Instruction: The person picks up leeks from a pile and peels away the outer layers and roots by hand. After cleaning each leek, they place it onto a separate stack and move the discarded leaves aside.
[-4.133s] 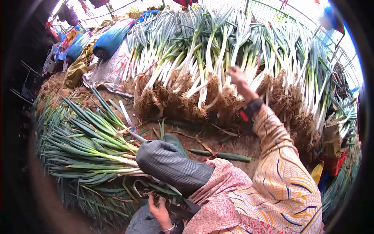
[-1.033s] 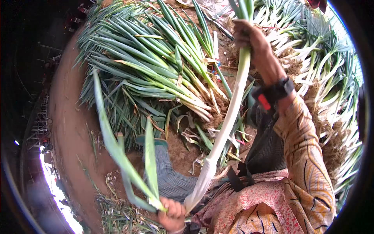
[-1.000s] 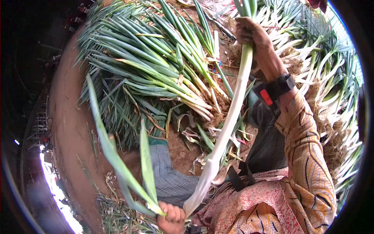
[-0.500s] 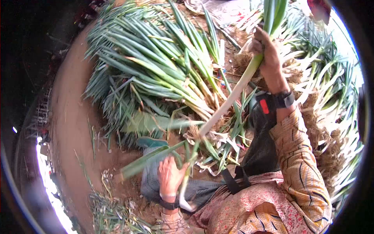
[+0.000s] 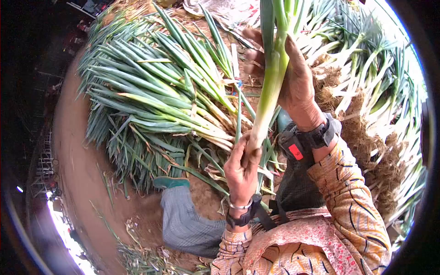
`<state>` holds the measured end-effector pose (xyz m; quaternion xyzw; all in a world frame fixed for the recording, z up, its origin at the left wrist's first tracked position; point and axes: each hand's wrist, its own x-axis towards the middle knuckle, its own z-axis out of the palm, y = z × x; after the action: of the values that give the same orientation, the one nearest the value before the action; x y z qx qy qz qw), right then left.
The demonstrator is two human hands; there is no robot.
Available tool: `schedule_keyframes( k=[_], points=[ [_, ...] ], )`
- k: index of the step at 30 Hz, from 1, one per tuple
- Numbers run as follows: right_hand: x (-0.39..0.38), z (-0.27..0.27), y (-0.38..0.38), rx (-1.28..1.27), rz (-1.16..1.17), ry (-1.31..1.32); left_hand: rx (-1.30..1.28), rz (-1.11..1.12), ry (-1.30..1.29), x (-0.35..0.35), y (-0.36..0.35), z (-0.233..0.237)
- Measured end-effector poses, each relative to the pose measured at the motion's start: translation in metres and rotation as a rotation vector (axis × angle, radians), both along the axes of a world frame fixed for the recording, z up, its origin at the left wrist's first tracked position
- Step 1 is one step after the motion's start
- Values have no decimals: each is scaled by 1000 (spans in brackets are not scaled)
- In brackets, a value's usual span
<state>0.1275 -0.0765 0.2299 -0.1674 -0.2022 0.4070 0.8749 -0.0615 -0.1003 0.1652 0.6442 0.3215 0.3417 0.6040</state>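
Observation:
A long, thick green onion [image 5: 266, 98] slants up in front of me, its white end low and its leaves running off the top edge. Round the white lower end, my left hand [image 5: 242, 172] is closed, thumb and fingers pressed to the stalk. Behind the stalk's green upper part, my right hand [image 5: 295, 87] lies open, palm against or close to it. Its thumb is on the right side, and its outstretched fingers, blurred, stick out on the left. The stalk's bottom tip is hidden by my left hand.
A big pile of green onions [image 5: 151, 91] lies ahead to the left. More onions with root clumps [image 5: 362, 119] line the right side. Leaf scraps [image 5: 146, 256] litter the dirt ground [image 5: 75, 151] at lower left. My leg [image 5: 183, 220] and green shoe [image 5: 169, 182] extend forward.
My left hand has let go of the peeled leaf strips and moved up and right onto the onion's white end. My right hand has loosened from its fist and shifted left and down.

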Motion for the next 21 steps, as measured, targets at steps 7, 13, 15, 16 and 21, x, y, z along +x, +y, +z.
schedule_keyframes(
  k=[7,13,15,16,21],
  points=[
    [-1,-4,-4,-219,-138,-151,-78,-41,-17,2,-4,8],
    [-17,-12,8,-272,-254,-78,561,323,86,25,-3,5],
    [-19,-12,10,-287,-291,-78,492,402,59,27,-5,4],
    [-21,-11,11,-287,-297,-71,530,409,101,23,-1,4],
    [-27,-8,11,-316,-276,-152,357,430,146,15,5,-7]
  ],
)
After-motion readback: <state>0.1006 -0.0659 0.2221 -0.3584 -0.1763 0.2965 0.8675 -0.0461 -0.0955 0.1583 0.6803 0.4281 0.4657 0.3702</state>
